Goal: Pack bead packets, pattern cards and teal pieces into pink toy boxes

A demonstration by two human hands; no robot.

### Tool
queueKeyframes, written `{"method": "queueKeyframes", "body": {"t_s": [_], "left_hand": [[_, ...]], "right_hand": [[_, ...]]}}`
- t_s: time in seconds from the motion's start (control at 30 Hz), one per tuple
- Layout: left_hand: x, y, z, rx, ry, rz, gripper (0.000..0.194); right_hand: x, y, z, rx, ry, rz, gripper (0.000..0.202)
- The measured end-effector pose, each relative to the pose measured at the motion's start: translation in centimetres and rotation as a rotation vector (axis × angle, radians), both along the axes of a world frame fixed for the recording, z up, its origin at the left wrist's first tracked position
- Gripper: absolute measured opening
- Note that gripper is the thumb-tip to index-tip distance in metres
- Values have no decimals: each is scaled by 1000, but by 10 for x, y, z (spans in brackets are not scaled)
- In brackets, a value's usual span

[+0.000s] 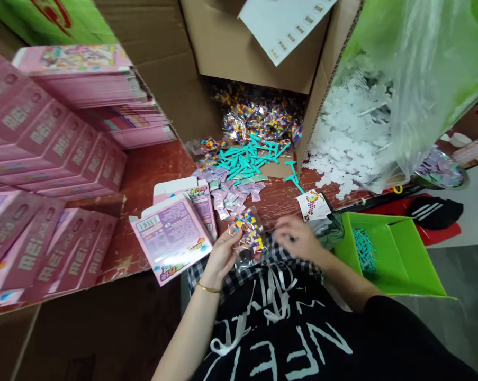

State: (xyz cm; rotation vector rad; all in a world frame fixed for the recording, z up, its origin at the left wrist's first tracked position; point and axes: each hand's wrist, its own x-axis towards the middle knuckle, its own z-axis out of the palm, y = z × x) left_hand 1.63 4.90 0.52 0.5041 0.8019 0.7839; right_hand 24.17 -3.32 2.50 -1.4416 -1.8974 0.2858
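My left hand (pixel 224 253) is closed on a clear plastic bag (pixel 248 233) of small yellow, purple and orange beads, held over my lap at the table's edge. To the right of the bag, my right hand (pixel 296 238) is apart from it and smeared by motion, so its fingers do not show clearly. Left of the bag lie two pink and purple boxes (pixel 173 235) with their end flaps up. Just beyond the bag are small lilac sachets (pixel 239 196) and a heap of turquoise plastic tools (pixel 244 159). A card with a bead pattern (pixel 314 205) lies beyond my right hand.
Stacked pink boxes (pixel 44 143) fill the left side. A cardboard carton (pixel 254 47) at the back spills bead bags (pixel 262 116). White plastic pieces (pixel 350 132) heap at the right. A green bin (pixel 409 254) with thin turquoise sticks (pixel 364 250) stands at my right.
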Motion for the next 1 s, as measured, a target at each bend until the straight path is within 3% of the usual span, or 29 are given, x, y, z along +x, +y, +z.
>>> {"method": "queueKeyframes", "body": {"t_s": [0.03, 0.1, 0.13, 0.2, 0.3, 0.43, 0.6, 0.7, 0.77, 0.93, 1.0], "left_hand": [[-1, -6, -2, -7, 7, -17, 30], [-3, -19, -6, -47, -4, 1, 28], [-3, -24, -8, -81, -16, 21, 27], [-2, -33, -12, -144, -41, 37, 24], [0, -42, -13, -157, -62, -2, 23], [6, -47, -3, -163, -15, -16, 22], [15, -45, 9, -165, 29, -57, 28], [17, -46, 10, -164, 61, -45, 35], [16, -47, 10, -189, 77, -41, 40], [19, -47, 8, -259, 108, -45, 53], [22, -43, 8, -290, 111, -25, 58]], "right_hand": [[29, 11, -3, -40, 29, -269, 19], [89, 36, -11, -75, 23, -553, 27], [115, 47, -16, -205, -7, -725, 37], [154, 64, -29, -475, 7, -880, 46], [182, 75, -46, -675, 157, -873, 38], [189, 74, -56, -608, 286, -807, 29], [194, 66, -52, -526, 379, -714, 24], [212, 64, -39, -459, 389, -679, 18], [237, 72, -20, -376, 368, -714, 20], [324, 134, 45, -222, 205, -891, 23], [349, 163, 60, -245, 127, -903, 19]]}}
